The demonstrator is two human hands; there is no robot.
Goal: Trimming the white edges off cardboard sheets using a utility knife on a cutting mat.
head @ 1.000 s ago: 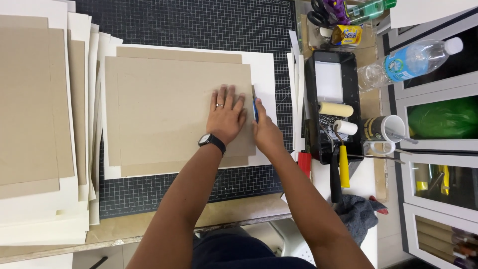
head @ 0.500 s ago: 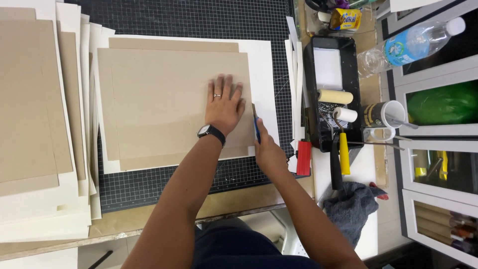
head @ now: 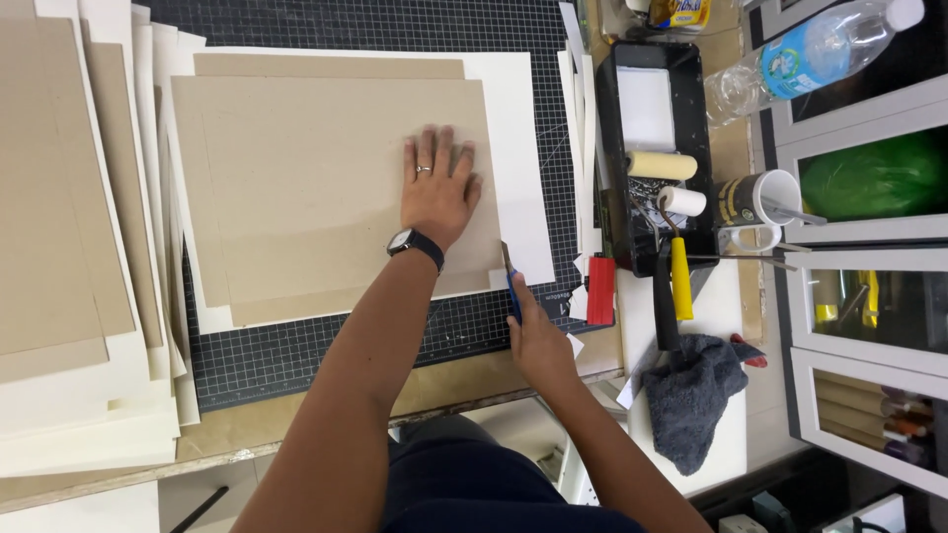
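My left hand (head: 439, 188) lay flat, fingers spread, pressing down on the grey-brown board (head: 326, 188), near its right edge. Board sat on a white sheet (head: 518, 158), both on the black gridded cutting mat (head: 346, 345). My right hand (head: 538, 336) was closed round a blue-handled knife (head: 512, 281), blade tip at the board's lower right corner, just beside the white sheet's edge. Stack of similar boards & white sheets (head: 69, 247) to the left. To the right: red cutter (head: 600, 289), black tray (head: 612, 148) w/ a foam roller (head: 662, 165), yellow-handled roller (head: 680, 276), mug (head: 760, 197), plastic bottle (head: 810, 54), grey cloth (head: 691, 395).
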